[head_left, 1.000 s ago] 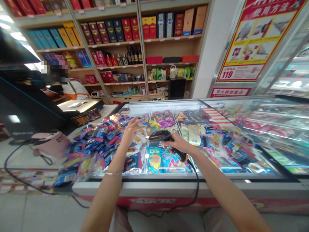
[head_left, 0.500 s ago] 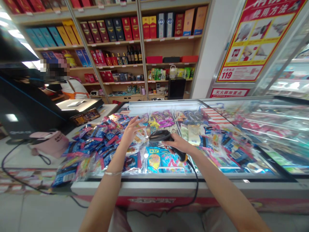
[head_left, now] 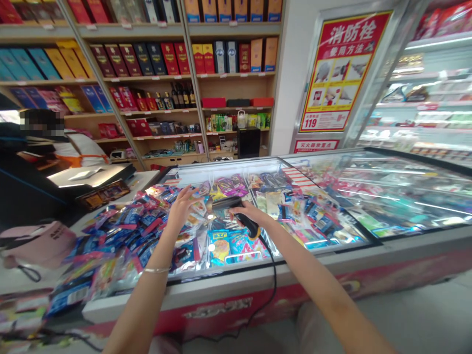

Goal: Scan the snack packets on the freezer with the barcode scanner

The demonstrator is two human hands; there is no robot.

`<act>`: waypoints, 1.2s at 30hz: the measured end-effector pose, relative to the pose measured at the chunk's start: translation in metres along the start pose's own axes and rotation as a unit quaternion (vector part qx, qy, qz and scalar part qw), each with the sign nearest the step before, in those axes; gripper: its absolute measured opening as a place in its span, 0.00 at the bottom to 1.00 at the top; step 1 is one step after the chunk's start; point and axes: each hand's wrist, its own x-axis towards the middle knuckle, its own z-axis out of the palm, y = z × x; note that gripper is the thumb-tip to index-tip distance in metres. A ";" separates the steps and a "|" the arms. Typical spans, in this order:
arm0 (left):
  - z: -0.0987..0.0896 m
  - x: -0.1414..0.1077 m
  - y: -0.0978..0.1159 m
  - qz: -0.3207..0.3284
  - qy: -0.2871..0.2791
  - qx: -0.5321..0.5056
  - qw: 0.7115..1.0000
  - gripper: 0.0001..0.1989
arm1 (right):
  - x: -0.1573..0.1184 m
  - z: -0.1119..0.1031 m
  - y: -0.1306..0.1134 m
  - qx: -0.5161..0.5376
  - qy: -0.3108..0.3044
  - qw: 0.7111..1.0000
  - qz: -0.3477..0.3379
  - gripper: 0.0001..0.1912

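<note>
My right hand is wrapped round the handle of a black barcode scanner, held above the glass-topped freezer with its head pointing left. A black cable drops from the handle over the freezer's front. To the left, my left hand has its fingers stretched out and apart. Near its fingertips is a clear packet; whether they touch cannot be told. Beside my left forearm, blue and pink snack packets lie in a heap on the left part of the freezer top.
At the left stand a pink bag and a counter with a dark screen. A person is behind that counter. Shelves of boxes and bottles line the back wall. More packets lie on the freezer to the right.
The view has turned to the right, so everything sits further left in it. My right hand still grips the scanner, whose head now looks tilted more on edge. My left hand stays spread.
</note>
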 end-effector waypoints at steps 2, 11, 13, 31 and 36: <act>-0.006 0.008 0.007 -0.007 -0.029 0.026 0.999 0.26 | -0.007 -0.007 -0.009 0.011 0.027 0.999 -0.018 0.13; 0.002 0.060 0.130 -0.050 -0.173 0.106 0.978 0.24 | -0.103 -0.097 -0.028 0.035 0.250 0.966 -0.060 0.13; 0.016 0.071 0.165 -0.038 -0.180 0.084 0.979 0.24 | -0.128 -0.119 -0.025 0.048 0.298 0.952 -0.058 0.13; 0.152 0.086 0.289 0.094 -0.136 -0.140 0.976 0.32 | -0.223 -0.238 0.036 0.285 0.463 0.826 -0.149 0.09; 0.154 0.083 0.290 0.090 -0.134 -0.158 0.974 0.33 | -0.221 -0.242 0.040 0.318 0.448 0.823 -0.146 0.07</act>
